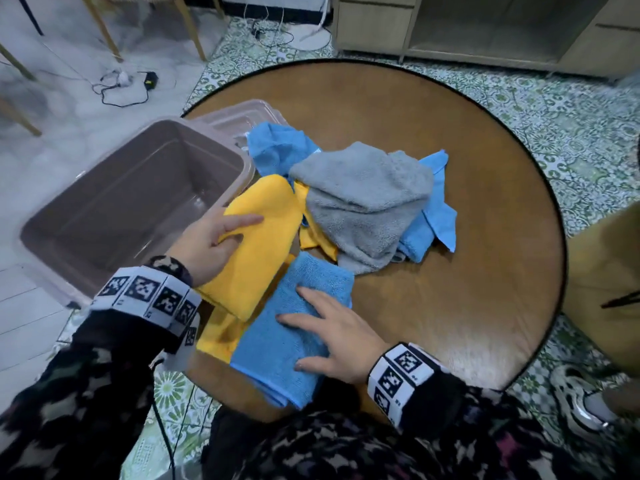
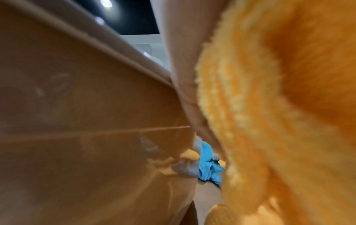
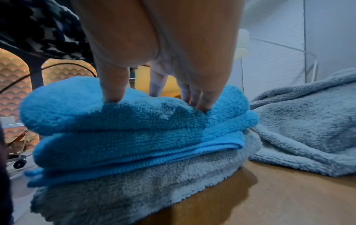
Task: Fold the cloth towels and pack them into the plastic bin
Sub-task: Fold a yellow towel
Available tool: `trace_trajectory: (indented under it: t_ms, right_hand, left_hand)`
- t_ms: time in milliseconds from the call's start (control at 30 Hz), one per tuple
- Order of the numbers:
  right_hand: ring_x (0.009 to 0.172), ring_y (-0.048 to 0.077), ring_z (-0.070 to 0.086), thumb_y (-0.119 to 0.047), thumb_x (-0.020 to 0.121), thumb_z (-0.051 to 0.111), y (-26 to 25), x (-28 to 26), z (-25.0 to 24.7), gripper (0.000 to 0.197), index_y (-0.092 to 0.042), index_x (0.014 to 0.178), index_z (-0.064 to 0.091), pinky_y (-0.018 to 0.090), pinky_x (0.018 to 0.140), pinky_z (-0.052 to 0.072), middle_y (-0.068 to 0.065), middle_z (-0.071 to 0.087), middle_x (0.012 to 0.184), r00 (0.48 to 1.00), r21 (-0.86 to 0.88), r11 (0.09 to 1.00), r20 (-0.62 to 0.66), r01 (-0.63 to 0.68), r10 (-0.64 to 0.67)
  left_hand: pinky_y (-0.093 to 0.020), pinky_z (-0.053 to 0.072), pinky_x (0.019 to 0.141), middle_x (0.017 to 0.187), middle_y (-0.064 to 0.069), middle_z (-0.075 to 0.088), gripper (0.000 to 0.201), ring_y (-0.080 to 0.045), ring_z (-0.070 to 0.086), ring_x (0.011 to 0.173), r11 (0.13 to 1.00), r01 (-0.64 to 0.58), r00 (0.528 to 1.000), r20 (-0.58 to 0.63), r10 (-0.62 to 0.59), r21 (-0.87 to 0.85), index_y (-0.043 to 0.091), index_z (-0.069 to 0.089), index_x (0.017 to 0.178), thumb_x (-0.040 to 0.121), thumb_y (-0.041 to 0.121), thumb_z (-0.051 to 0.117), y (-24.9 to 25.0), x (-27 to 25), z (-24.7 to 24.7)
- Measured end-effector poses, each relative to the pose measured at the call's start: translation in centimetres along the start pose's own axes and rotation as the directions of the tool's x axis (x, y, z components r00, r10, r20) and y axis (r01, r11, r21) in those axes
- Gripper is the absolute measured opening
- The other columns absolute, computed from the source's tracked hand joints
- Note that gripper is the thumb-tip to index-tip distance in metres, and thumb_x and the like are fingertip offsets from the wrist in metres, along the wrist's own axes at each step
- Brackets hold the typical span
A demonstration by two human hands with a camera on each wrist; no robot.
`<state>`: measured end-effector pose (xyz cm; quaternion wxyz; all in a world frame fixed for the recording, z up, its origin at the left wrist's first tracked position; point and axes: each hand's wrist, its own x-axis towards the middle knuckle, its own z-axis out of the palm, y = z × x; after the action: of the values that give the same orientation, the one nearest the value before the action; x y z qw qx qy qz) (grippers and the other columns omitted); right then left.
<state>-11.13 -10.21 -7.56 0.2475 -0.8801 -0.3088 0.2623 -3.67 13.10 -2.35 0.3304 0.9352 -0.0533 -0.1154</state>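
A folded yellow towel [image 1: 263, 237] [image 2: 279, 106] lies at the table's left edge, beside the taupe plastic bin [image 1: 114, 216] [image 2: 77, 106]. My left hand [image 1: 232, 233] [image 2: 179, 60] grips its left side, thumb on top and fingers curled into the fold. A folded blue towel [image 1: 294, 327] [image 3: 134, 121] sits near the front edge. My right hand [image 1: 322, 323] [image 3: 158, 91] presses flat on it with spread fingers. In the right wrist view a folded grey towel [image 3: 134, 190] lies under the blue one. The bin holds no towels.
A loose pile of a grey towel [image 1: 363, 199] and blue towels [image 1: 433, 216] sits mid-table on the round wooden table [image 1: 467, 289]. The bin lid [image 1: 242, 116] lies behind the bin. Another person's leg [image 1: 602, 271] and shoe are at the right.
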Motion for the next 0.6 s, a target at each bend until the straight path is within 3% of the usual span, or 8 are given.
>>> trace_trajectory:
  t_ms: [33, 167, 200, 267, 333, 433, 533, 600]
  right_hand:
    - [0.146, 0.016, 0.000, -0.044, 0.085, 0.062, 0.1, 0.0, 0.0, 0.069, -0.040, 0.144, 0.027, 0.033, 0.117, 0.009, -0.001, 0.000, 0.159, 1.000, 0.010, 1.000, 0.001, 0.001, -0.001]
    - [0.146, 0.013, -0.002, -0.044, 0.085, 0.063, 0.5, -0.4, 0.2, 0.068, -0.041, 0.143, 0.028, 0.034, 0.117, 0.010, -0.005, 0.000, 0.159, 1.000, 0.086, 0.996, -0.007, -0.004, 0.005]
    - [0.146, 0.012, -0.002, -0.043, 0.085, 0.064, 0.6, -0.5, 0.2, 0.068, -0.042, 0.143, 0.029, 0.033, 0.117, 0.009, -0.006, -0.001, 0.159, 1.000, 0.098, 0.995, -0.007, -0.007, 0.008]
    - [0.146, 0.011, -0.003, -0.042, 0.085, 0.064, 0.8, -0.7, 0.2, 0.068, -0.041, 0.143, 0.028, 0.032, 0.116, 0.008, -0.007, -0.002, 0.159, 1.000, 0.109, 0.994, 0.001, -0.015, 0.015]
    - [0.146, 0.011, -0.004, -0.042, 0.086, 0.063, 0.9, -0.7, 0.3, 0.068, -0.041, 0.143, 0.028, 0.032, 0.116, 0.007, -0.007, -0.003, 0.158, 1.000, 0.111, 0.994, 0.009, -0.016, 0.015]
    - [0.146, 0.011, -0.003, -0.044, 0.086, 0.061, 1.0, -0.6, 0.3, 0.067, -0.042, 0.144, 0.027, 0.033, 0.116, 0.008, -0.007, -0.003, 0.158, 1.000, 0.105, 0.994, 0.008, -0.008, 0.007]
    - [0.146, 0.011, -0.004, -0.045, 0.087, 0.060, 1.1, -0.5, 0.3, 0.066, -0.043, 0.144, 0.026, 0.036, 0.117, 0.009, -0.008, -0.004, 0.158, 1.000, 0.103, 0.995, 0.006, -0.003, 0.003]
    - [0.145, 0.009, -0.005, -0.046, 0.087, 0.059, 1.1, -0.4, 0.4, 0.066, -0.045, 0.143, 0.025, 0.037, 0.117, 0.010, -0.010, -0.005, 0.158, 1.000, 0.099, 0.995, 0.012, -0.005, 0.004]
  left_hand:
    - [-0.035, 0.030, 0.109, 0.139, 0.001, 0.047, 0.047, -0.018, 0.038, 0.132, 0.999, -0.012, 1.000, 0.015, 0.012, -0.035, 0.048, 0.052, 0.114, 0.094, 0.006, 0.048, 0.0, 0.1, -0.3]
    - [-0.023, 0.032, 0.098, 0.119, 0.001, 0.052, 0.058, -0.014, 0.046, 0.115, 0.989, 0.008, 0.995, 0.098, 0.006, -0.146, 0.053, 0.055, 0.109, 0.091, -0.002, 0.048, -0.8, -0.6, 0.5]
    - [-0.025, 0.034, 0.101, 0.125, -0.001, 0.051, 0.060, -0.015, 0.045, 0.120, 0.985, 0.058, 0.990, 0.134, -0.037, -0.160, 0.053, 0.056, 0.109, 0.092, -0.003, 0.047, -1.5, -0.9, 1.5]
    - [-0.029, 0.031, 0.106, 0.139, -0.005, 0.044, 0.048, -0.020, 0.039, 0.131, 0.970, 0.221, 0.956, 0.222, -0.195, -0.099, 0.038, 0.054, 0.123, 0.094, 0.001, 0.046, -3.4, -1.6, 3.9]
    - [-0.032, 0.028, 0.109, 0.144, -0.011, 0.039, 0.047, -0.025, 0.036, 0.133, 0.941, 0.332, 0.919, 0.249, -0.306, -0.070, 0.032, 0.043, 0.133, 0.093, 0.008, 0.051, -5.4, -2.5, 6.0]
    - [-0.034, 0.031, 0.108, 0.140, -0.010, 0.041, 0.058, -0.025, 0.038, 0.131, 0.940, 0.316, 0.933, 0.220, -0.284, -0.126, 0.038, 0.042, 0.129, 0.085, 0.007, 0.063, -6.4, -3.1, 6.5]
    - [-0.020, 0.031, 0.102, 0.130, 0.010, 0.051, 0.065, -0.004, 0.043, 0.124, 0.950, 0.177, 0.971, 0.205, -0.125, -0.256, 0.049, 0.054, 0.117, 0.081, -0.003, 0.063, -6.0, -2.9, 5.4]
    - [-0.003, 0.030, 0.093, 0.117, 0.035, 0.054, 0.057, 0.020, 0.042, 0.113, 0.921, 0.156, 0.969, 0.238, -0.072, -0.356, 0.049, 0.059, 0.113, 0.075, 0.007, 0.062, -5.3, -2.7, 4.6]
